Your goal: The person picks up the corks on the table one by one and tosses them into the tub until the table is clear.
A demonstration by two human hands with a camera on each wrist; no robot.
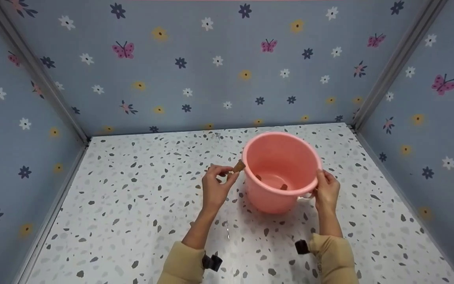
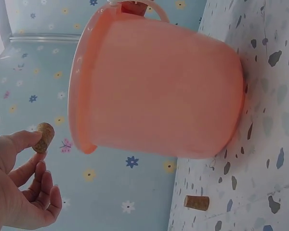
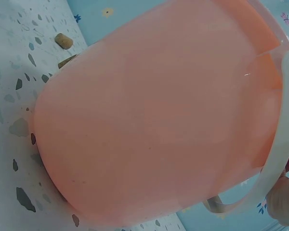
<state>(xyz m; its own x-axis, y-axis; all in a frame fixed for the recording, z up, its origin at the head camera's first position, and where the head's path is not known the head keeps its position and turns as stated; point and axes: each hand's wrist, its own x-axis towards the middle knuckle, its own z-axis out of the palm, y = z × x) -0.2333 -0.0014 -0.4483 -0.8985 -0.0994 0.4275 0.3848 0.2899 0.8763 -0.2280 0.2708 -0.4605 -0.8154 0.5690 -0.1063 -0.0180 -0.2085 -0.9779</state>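
My left hand point(image 1: 215, 189) pinches a cork point(image 1: 239, 166) between thumb and fingertips, just outside the left rim of a pink bucket point(image 1: 272, 201). In the left wrist view, that cork stands apart from the bucket's mouth. My right hand point(image 1: 326, 190) grips the bucket's rim on the right side, near its pale handle point(image 3: 281, 125). The bucket leans a little, its mouth towards me. Inside it, a cork point(image 1: 284, 187) lies on the bottom, and another small brown piece shows partly behind the near-left rim.
On the speckled white tabletop point(image 1: 132, 205), a loose cork point(image 2: 196, 202) lies beside the bucket in the left wrist view. The right wrist view shows a cork point(image 3: 63, 41) and part of another past the bucket's edge. Flower-patterned panels point(image 1: 211, 79) enclose three sides.
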